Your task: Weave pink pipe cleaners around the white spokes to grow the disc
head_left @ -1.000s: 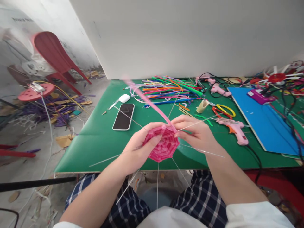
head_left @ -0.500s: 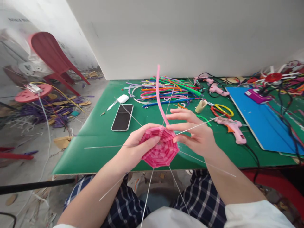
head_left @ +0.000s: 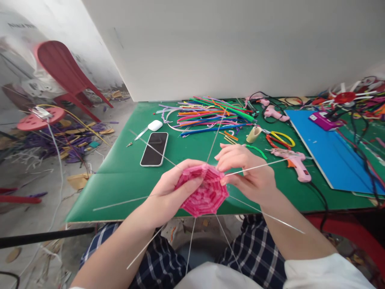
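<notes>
A pink woven disc (head_left: 207, 192) with thin white spokes sticking out all round is held over the near edge of the green table (head_left: 120, 176). My left hand (head_left: 171, 192) grips the disc from the left, thumb across its face. My right hand (head_left: 246, 172) is at the disc's upper right edge, fingers curled and pinched on the weave beside a spoke. The loose pink strip does not show now.
On the table lie a black phone (head_left: 154, 148), a white earbud case (head_left: 155, 125), a heap of coloured strips (head_left: 210, 114), scissors with yellow and red handles (head_left: 279, 139), two pink glue guns (head_left: 294, 162), cables and a blue board (head_left: 333, 152). Red chairs (head_left: 60, 68) and scraps sit on the floor at left.
The pink strip that stood up from the disc is no longer in sight. My right hand's fingers went from spread to curled in at the disc's edge. The disc has turned a little.
</notes>
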